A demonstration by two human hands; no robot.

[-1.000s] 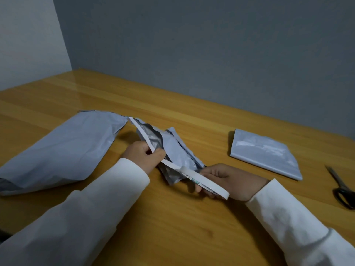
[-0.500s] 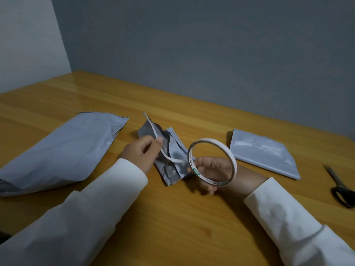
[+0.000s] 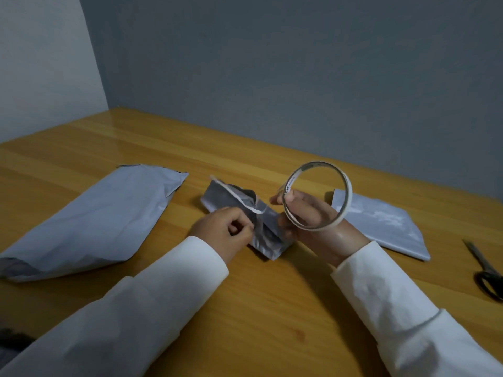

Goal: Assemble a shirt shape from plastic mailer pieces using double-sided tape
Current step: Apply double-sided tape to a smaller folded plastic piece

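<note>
We see right hand (image 3: 307, 210) gripping tape roll (image 3: 318, 196) upright above table (image 3: 272, 308) middle; left hand (image 3: 224, 229) pinching crumpled mailer piece (image 3: 245, 210) with tape strip (image 3: 235, 195) along it; scissors (image 3: 485, 270) at right edge

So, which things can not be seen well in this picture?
Head view only:
- scissors: handles cut off by the right edge.
- tape roll: label print too small to read.
- left hand: curled fingers hide what they pinch.
- large mailer piece: near end in shadow at the left edge.
</note>
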